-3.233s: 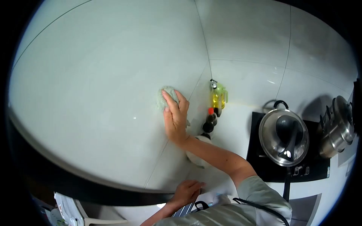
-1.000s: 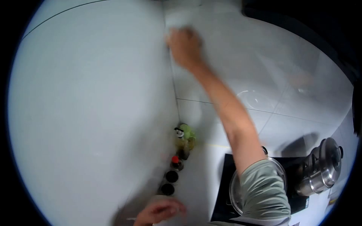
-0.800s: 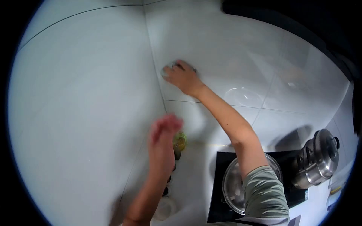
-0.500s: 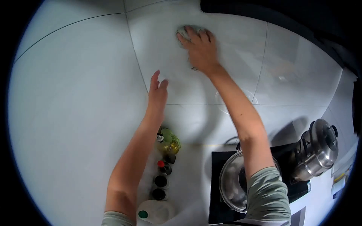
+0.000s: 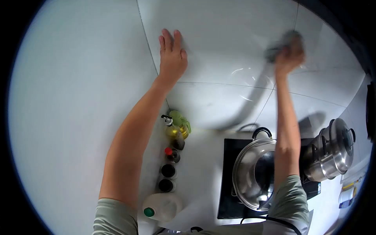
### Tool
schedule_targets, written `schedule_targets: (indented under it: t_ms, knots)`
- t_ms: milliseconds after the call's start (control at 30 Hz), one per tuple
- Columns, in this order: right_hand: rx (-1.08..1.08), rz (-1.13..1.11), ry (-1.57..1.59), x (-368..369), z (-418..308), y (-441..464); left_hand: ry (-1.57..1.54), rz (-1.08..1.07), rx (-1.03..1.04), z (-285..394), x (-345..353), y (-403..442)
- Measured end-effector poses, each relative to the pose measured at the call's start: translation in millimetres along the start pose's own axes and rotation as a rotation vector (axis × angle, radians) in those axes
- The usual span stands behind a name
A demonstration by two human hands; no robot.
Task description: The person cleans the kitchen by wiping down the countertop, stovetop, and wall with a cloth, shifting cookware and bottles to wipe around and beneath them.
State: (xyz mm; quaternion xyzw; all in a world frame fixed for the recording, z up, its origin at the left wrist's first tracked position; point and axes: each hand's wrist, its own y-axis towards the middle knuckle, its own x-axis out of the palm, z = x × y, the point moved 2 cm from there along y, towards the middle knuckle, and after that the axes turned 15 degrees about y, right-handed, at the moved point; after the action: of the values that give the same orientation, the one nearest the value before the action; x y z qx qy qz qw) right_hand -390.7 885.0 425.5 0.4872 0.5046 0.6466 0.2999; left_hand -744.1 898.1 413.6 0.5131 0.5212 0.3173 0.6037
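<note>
My right hand (image 5: 290,58), blurred by motion, presses a greyish cloth (image 5: 273,54) against the pale tiled wall (image 5: 223,47), at the upper right of the head view. Some of the cloth shows to the left of the fingers and above them. My left hand (image 5: 171,60) holds nothing; its fingers are stretched out and apart over the tiles near the corner seam at the upper left. I cannot tell how firmly it touches the wall.
Below my right arm, a lidded wok (image 5: 244,172) sits on a black cooktop (image 5: 229,196). A steel steamer pot (image 5: 331,152) stands right of it. Along the left wall are a pump bottle (image 5: 171,127), a red-capped bottle (image 5: 171,154), dark-topped jars (image 5: 168,170) and a green-capped jug (image 5: 164,205).
My right hand has swept the cloth rightward across the tiles. My left hand has moved up, its fingers now spread on or near the wall. The camera view has shifted too.
</note>
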Motion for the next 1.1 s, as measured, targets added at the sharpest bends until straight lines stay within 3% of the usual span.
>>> schedule_targets:
  t_ms: [67,100,167,233,300,333,367,433,500,533,600,633,667,700,733,767,833,900,1000,1100]
  knots:
    - [0.111,-0.522,0.115,15,-109,-28,-0.028,-0.018,0.048,-11,2,1]
    - [-0.048,-0.801,0.150,21,-147,-64,-0.064,-0.039,0.096,-11,1,-1]
    - [-0.554,-1.078,0.816,23,-172,-137,-0.038,-0.182,0.020,-12,-12,0]
    - [-0.666,-1.097,0.816,27,-178,-127,0.000,-0.322,-0.060,-21,-24,0]
    - [-0.595,-0.910,0.644,48,-171,-82,0.116,-0.327,-0.019,-23,-31,1]
    - [-0.441,-0.842,0.516,67,-168,-43,0.123,-0.342,-0.029,-21,-35,2]
    - [-0.502,-0.637,0.264,74,-171,4,-0.036,-0.281,-0.065,-18,-38,3]
    - [-0.332,-0.325,0.254,95,-170,66,-0.184,-0.244,-0.115,-20,-37,1]
    - [-0.379,-0.307,0.309,109,-171,57,-0.369,0.014,-0.041,-23,-28,1]
    - [-0.441,-0.267,0.354,110,-176,53,-0.372,0.002,-0.045,-24,-27,-4]
    - [-0.093,-0.605,0.432,93,-208,-23,-0.127,-0.109,-0.079,-32,-24,-11]
    - [-0.257,-0.824,0.332,78,-226,-58,-0.017,-0.157,-0.087,-33,-23,-12]
    - [-0.124,-0.787,0.662,70,-228,-125,0.089,-0.196,-0.088,-34,-21,-8]
    - [-0.334,-1.008,0.729,62,-232,-178,0.186,-0.230,-0.084,-32,-18,-3]
    - [-0.286,-1.300,0.762,37,-231,-209,0.170,-0.164,0.020,-36,-18,-2]
    - [-0.500,-1.244,0.814,17,-217,-243,0.155,-0.095,0.115,-41,-18,-4]
    - [-0.744,-1.332,0.762,-3,-197,-219,0.175,-0.047,0.167,-31,-21,-4]
    - [-0.738,-1.146,0.755,1,-174,-191,0.141,-0.070,0.130,-29,-20,-4]
    - [-0.572,-1.156,0.511,-15,-109,-114,0.129,-0.125,0.086,-26,-24,-4]
    - [-0.362,-0.835,0.266,-49,-17,-62,0.129,-0.146,0.071,-26,-22,-2]
